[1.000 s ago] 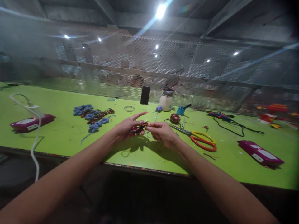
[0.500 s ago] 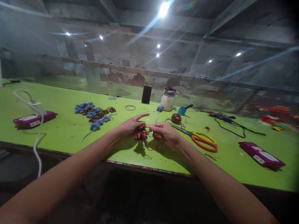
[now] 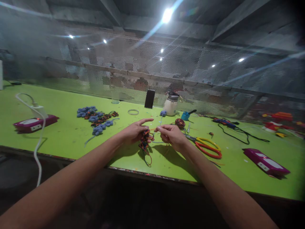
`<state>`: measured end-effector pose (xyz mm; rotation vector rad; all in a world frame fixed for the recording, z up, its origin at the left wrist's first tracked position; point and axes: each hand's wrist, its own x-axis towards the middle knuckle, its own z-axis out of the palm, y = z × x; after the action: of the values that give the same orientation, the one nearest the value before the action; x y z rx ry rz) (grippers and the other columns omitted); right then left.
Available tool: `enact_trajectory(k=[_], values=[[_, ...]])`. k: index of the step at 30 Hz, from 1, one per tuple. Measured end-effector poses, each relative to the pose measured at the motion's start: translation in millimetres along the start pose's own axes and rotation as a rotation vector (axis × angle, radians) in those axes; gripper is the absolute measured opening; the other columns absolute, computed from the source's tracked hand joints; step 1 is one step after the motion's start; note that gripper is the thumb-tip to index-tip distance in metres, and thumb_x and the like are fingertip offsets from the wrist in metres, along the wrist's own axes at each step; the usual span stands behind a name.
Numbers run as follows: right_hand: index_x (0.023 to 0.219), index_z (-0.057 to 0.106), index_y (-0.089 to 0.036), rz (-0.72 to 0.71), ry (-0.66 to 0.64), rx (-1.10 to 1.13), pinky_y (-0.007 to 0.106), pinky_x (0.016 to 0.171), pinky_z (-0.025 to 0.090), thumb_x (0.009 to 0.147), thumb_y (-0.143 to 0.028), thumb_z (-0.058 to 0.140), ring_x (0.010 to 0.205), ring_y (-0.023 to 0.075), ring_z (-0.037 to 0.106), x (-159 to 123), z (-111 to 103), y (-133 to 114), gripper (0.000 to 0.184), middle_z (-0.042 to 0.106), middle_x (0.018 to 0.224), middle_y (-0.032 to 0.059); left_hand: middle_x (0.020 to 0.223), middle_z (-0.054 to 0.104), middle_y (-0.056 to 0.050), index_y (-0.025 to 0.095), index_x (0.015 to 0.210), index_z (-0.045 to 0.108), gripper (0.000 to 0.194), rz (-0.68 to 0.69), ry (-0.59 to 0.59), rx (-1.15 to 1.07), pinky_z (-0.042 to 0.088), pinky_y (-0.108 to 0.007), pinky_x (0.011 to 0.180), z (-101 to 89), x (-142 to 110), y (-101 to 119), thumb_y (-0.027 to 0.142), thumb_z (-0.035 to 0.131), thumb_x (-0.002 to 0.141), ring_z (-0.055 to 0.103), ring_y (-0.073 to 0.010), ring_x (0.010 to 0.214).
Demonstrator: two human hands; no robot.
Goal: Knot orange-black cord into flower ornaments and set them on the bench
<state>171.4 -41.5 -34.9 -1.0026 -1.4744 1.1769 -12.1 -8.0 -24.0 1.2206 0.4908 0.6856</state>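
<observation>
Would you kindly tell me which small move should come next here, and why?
Perhaps ease the right hand away for tension: it pinches near the dark multicoloured yarn piece held by the left hand, and a thin orange line, too small to identify, seems to span the gap.

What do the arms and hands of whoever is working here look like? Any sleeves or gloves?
Both the left arm and right arm are bare as far as they show, with no sleeves. The left hand and right hand have no gloves, and no watch shows at either wrist. Rings would be too small to rule out.
</observation>
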Motion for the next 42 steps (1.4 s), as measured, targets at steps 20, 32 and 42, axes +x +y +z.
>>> enact_trajectory(k=[20,32,42], values=[[0.071,0.062,-0.013,-0.276,0.384,-0.043,0.021,0.038,0.018,0.070,-0.039,0.064,0.036,0.0047,0.027,9,-10,-5,0.026,0.037,0.039,-0.0074,0.068,0.051,0.000,0.026,0.125,0.045,0.041,-0.025,-0.173,0.178,0.024,-0.014,0.031,0.1,-4,-3,0.023,0.050,0.084,0.062,-0.0135,0.054],[0.065,0.060,-0.013,-0.168,0.370,-0.147,0.023,0.040,0.020,0.065,-0.044,0.065,0.039,0.0060,0.029,11,-22,-4,0.031,0.042,0.042,-0.0043,0.076,0.062,-0.005,0.009,0.101,0.061,0.028,-0.105,-0.067,0.137,0.043,-0.024,0.059,-1.8,-1,0,0.018,0.064,0.075,0.055,-0.0089,0.058],[0.068,0.062,-0.012,-0.087,0.287,-0.189,0.021,0.039,0.015,0.066,-0.044,0.064,0.037,0.0042,0.026,12,-34,0,0.033,0.038,0.040,-0.0065,0.077,0.062,-0.011,0.008,0.091,0.060,0.038,-0.173,-0.113,0.082,0.043,-0.027,0.060,-4.9,1,-7,0.043,0.051,0.082,0.056,-0.0138,0.062]])
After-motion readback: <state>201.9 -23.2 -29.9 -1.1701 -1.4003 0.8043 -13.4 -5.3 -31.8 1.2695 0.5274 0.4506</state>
